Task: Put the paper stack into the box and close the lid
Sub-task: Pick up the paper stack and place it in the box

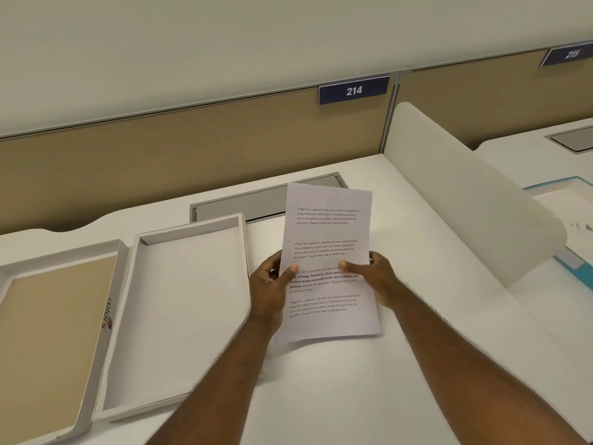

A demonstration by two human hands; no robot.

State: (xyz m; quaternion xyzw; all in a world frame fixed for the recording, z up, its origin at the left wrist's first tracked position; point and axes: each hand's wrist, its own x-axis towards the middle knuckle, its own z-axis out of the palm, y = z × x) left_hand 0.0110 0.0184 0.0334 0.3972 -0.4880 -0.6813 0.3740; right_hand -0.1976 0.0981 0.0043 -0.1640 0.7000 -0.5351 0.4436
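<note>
Head view: both hands, left hand (269,284) and right hand (373,277), pinched paper stack (327,261); best kept square, lowered flat into box (179,309) left.

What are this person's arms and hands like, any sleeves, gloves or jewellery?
Both forearms are bare as far as the picture shows: no sleeves come into view. The left hand and the right hand wear no gloves. No watch, bracelet or ring is visible on either, though parts of the fingers are hidden behind the paper.

white paper stack (327,261), black print
</note>
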